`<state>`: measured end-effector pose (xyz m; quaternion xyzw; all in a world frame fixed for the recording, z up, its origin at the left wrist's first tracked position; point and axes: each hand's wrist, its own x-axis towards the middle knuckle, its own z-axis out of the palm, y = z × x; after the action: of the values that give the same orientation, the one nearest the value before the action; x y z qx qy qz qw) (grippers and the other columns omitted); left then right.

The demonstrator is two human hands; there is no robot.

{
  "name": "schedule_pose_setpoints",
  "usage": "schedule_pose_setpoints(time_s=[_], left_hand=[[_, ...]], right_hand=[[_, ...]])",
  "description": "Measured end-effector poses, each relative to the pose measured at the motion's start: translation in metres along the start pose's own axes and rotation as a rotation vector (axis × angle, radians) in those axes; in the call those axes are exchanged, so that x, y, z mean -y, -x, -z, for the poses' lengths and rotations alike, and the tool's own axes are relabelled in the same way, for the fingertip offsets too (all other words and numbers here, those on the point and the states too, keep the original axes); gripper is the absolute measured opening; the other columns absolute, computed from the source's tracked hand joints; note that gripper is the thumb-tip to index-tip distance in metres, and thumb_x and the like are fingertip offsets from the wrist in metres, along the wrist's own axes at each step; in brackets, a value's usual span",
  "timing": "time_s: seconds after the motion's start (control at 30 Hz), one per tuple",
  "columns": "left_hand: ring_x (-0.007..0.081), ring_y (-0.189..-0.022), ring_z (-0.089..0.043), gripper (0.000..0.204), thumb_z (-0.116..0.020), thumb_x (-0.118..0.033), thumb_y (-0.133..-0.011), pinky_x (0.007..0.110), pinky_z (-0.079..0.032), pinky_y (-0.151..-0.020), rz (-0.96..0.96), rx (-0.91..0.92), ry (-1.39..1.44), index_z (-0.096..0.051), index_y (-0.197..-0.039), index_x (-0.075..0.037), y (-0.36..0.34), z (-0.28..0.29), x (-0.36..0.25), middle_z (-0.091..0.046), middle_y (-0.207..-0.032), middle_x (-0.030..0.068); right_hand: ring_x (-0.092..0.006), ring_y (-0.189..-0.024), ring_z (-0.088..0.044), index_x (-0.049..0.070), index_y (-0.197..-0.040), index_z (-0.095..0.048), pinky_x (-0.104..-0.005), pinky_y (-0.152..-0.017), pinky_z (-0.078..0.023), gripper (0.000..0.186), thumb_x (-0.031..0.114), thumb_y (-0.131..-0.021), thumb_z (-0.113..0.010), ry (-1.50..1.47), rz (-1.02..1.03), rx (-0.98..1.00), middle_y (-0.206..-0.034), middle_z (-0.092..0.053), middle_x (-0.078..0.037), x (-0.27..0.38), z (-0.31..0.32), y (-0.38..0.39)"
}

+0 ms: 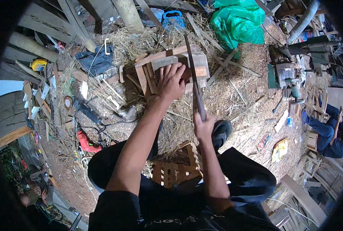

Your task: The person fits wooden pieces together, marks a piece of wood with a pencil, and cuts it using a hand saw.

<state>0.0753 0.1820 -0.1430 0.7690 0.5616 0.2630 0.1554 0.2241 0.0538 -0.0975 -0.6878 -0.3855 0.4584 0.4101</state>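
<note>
My right hand (203, 124) is wrapped around the handle of a hand saw (195, 79). Its long dark blade points away from me, across the right part of a low wooden workbench (142, 81). On the bench top my left hand (171, 82) presses down, fingers bent over a short piece of wood (200, 72) just left of the blade. A lighter end of that piece sticks out on the blade's right side. The palm and fingers hide much of the wood, and the saw's teeth cannot be made out.
Wood shavings and straw cover the ground. At left lie a red power drill (87, 141) and an angle grinder (87, 111). A green plastic sheet (239, 27) is at the back; a vise (289, 79) stands right. One person (327, 131) sits far right, another (38, 184) lower left.
</note>
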Motion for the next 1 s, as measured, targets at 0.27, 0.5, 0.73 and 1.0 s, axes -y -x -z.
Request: schedule_pose_setpoints(time_s=[0.27,0.5,0.73,1.0], left_hand=[[0.0295,-0.117,-0.046,0.053,-0.065,-0.015,-0.071,0.047,-0.032,-0.099,0.001,-0.021,0.021,-0.055,-0.122,-0.003,-0.001,-0.002,-0.002,-0.051,-0.122,0.0111],[0.0294,-0.114,-0.048,0.055,-0.067,-0.009,-0.068,0.044,-0.035,-0.094,-0.009,-0.048,0.051,-0.057,-0.121,-0.003,-0.005,0.002,-0.003,-0.053,-0.119,0.0116],[0.0295,-0.114,-0.048,0.054,-0.067,-0.009,-0.068,0.044,-0.034,-0.095,-0.024,-0.052,0.028,-0.057,-0.121,-0.004,-0.003,0.000,-0.003,-0.053,-0.118,0.0115],[0.0303,-0.108,-0.050,0.052,-0.068,-0.008,-0.070,0.045,-0.036,-0.092,-0.006,-0.049,0.043,-0.058,-0.120,-0.003,-0.003,0.001,-0.003,-0.054,-0.113,0.0111]], right_hand=[[-0.0039,-0.052,-0.042,0.001,-0.063,-0.055,-0.0262,-0.046,-0.034,0.022,0.013,-0.081,-0.060,-0.019,-0.028,-0.015,-0.056,-0.046,0.005,-0.040,0.015,0.039],[-0.0048,-0.051,-0.043,0.002,-0.062,-0.054,-0.0269,-0.047,-0.036,0.023,0.012,-0.082,-0.058,0.031,0.000,0.001,-0.055,-0.045,0.005,-0.044,0.020,0.039],[-0.0058,-0.045,-0.040,0.004,-0.056,-0.050,-0.0277,-0.042,-0.032,0.029,0.017,-0.081,-0.060,-0.018,-0.132,-0.021,-0.050,-0.044,0.004,-0.001,-0.002,-0.003],[-0.0091,-0.049,-0.044,0.000,-0.063,-0.056,-0.0304,-0.046,-0.036,0.026,0.020,-0.081,-0.061,0.106,-0.072,0.036,-0.053,-0.046,0.002,-0.020,0.008,0.002]])
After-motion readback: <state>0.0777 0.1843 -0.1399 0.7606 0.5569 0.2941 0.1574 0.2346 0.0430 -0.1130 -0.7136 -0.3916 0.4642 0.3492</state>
